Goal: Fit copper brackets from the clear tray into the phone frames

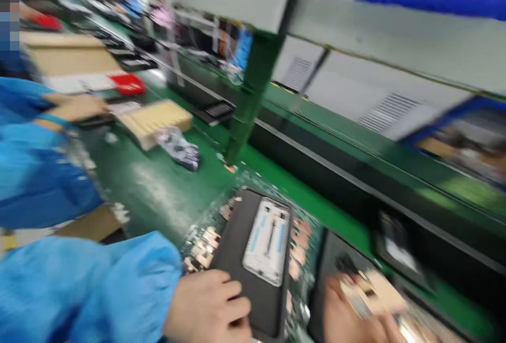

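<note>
My left hand (211,303) lies at the lower left edge of a black tray (239,240), its fingers curled against it. Set into this tray is a white phone frame (269,240) with blue strips and a dark line down its middle. At the lower right, blurred by motion, my right hand (336,311) has its fingers closed around a beige piece with small metal parts (381,290). A second black tray (326,258) lies beneath and behind that hand. Small coppery pieces (207,245) on clear film flank the first tray on both sides.
A co-worker's hand (77,111) and blue sleeves reach in at the left. Near them stand a tan box (158,121) and a plastic-wrapped bundle (179,148). A green post (253,95) rises behind the trays. A dark conveyor (316,174) runs along the bench, carrying another tray (399,251).
</note>
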Available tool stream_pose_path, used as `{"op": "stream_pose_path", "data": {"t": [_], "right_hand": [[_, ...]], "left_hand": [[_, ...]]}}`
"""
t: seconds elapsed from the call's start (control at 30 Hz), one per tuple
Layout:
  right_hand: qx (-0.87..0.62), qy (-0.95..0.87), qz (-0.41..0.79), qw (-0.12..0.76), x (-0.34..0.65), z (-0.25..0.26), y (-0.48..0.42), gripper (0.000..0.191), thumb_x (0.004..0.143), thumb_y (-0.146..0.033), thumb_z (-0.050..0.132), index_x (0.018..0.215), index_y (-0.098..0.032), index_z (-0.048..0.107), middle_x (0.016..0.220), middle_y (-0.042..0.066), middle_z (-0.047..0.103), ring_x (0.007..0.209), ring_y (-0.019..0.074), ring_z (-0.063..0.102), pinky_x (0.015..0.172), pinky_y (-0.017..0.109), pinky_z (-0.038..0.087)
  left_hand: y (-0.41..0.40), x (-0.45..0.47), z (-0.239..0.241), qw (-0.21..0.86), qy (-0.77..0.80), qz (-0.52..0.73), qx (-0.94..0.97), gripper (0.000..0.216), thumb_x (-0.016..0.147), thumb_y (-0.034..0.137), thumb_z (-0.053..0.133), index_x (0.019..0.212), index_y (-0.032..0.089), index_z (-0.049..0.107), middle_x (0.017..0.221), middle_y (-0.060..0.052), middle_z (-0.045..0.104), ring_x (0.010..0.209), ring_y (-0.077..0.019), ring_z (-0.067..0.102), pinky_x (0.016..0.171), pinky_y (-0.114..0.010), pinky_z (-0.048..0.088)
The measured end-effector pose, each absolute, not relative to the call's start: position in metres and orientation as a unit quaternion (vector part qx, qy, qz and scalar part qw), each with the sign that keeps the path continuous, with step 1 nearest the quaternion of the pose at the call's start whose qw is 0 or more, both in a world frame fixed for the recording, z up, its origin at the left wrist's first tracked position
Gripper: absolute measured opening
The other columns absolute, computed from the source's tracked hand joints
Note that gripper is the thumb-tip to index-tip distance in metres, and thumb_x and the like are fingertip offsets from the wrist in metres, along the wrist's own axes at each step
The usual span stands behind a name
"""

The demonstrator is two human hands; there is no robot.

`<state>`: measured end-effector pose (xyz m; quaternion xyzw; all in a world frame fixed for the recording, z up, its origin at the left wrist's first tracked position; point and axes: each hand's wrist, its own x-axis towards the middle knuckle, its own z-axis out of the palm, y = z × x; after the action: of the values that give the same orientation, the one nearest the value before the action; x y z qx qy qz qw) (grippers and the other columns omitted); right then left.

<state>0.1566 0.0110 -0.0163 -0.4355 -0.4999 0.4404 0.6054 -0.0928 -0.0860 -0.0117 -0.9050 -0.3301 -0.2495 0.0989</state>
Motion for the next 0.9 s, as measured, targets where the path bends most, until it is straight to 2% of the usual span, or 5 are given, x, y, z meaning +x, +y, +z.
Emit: {"op": "stream_pose_path", "data": {"t": [0.23,0.4,0.6,0.73,0.9], "right_hand": [[-0.358,-0.213,0.599,0.684,0.147,-0.009,-0.006,0.015,0.088,-0.039,0.064,0.09,-0.026,0.07,0.092,0.001,0.068,0.086,0.0171,0.065,0.08,0.032,0.057],[-0.385,-0.249,0.62,0.636,0.132,-0.013,-0.003,0.017,0.086,-0.04,0.072,0.097,-0.027,0.072,0.098,0.001,0.071,0.093,0.0177,0.066,0.086,0.033,0.056],[-0.451,-0.381,0.531,0.608,0.128,-0.027,0.001,0.027,0.088,-0.036,0.075,0.112,-0.026,0.07,0.115,0.005,0.074,0.114,0.0234,0.066,0.102,0.041,0.05],[-0.496,-0.489,0.435,0.57,0.129,-0.034,0.004,0.027,0.093,-0.035,0.071,0.118,-0.025,0.068,0.114,0.006,0.074,0.105,0.0233,0.068,0.093,0.04,0.054],[-0.482,-0.744,0.212,0.411,0.119,-0.024,0.015,0.024,0.099,-0.02,0.062,0.122,-0.026,0.066,0.115,0.007,0.072,0.105,0.0243,0.065,0.093,0.042,0.053]], "left_hand": [[-0.137,-0.101,-0.042,-0.056,-0.315,-0.143,-0.937,0.013,0.089,0.03,0.075,0.088,0.021,0.066,0.079,-0.002,0.065,0.074,-0.0192,0.056,0.065,-0.031,0.04],[-0.064,-0.106,-0.023,-0.135,-0.377,-0.195,-0.895,0.024,0.098,0.041,0.062,0.107,0.019,0.067,0.094,-0.004,0.065,0.088,-0.0243,0.057,0.073,-0.036,0.044],[0.0,-0.096,-0.04,-0.095,-0.437,-0.185,-0.875,0.048,0.099,0.038,0.06,0.137,0.008,0.056,0.134,-0.018,0.058,0.113,-0.0352,0.05,0.091,-0.051,0.049],[-0.006,-0.096,-0.047,-0.116,-0.417,-0.217,-0.875,0.034,0.1,0.035,0.057,0.127,0.015,0.062,0.139,-0.015,0.056,0.12,-0.0355,0.048,0.095,-0.053,0.047],[-0.019,-0.102,-0.043,-0.082,-0.304,-0.257,-0.914,0.033,0.101,0.024,0.053,0.131,0.015,0.06,0.133,-0.013,0.064,0.121,-0.0298,0.054,0.102,-0.05,0.044]]}}
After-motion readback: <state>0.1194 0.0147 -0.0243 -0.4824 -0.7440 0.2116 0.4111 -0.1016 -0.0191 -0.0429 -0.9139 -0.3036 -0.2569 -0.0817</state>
